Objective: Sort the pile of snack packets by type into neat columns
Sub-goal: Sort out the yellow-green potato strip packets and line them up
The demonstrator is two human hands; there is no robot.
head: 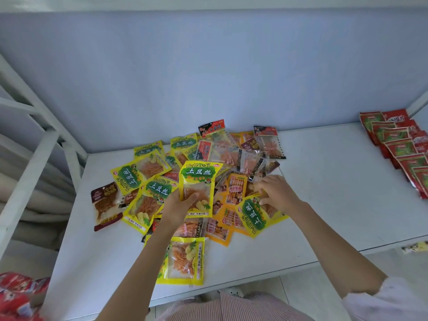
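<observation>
The left hand (179, 205) gripped a yellow packet (198, 181) upright above the pile (231, 163) in the middle of the worktop (324, 181). The right hand (276, 193) pinched another yellow packet (254, 216) at the pile's right edge. Red packets (403, 149) lay in columns far right.

A white table (312, 205) holds all the snacks. It stands against a pale blue wall. In the middle of the table lies a big messy pile of snack packets (196, 181), one on top of another. Many are yellow and green, some are orange, and some at 12 o'clock are clear with red and black tops. At 9 o'clock from the pile, a brown packet (105, 205) lies flat at the pile's edge. At 6 o'clock, one yellow packet (183, 260) lies near the front edge. At 3 o'clock, well apart from the pile, red and green packets (403, 149) lie overlapping in rows.
</observation>
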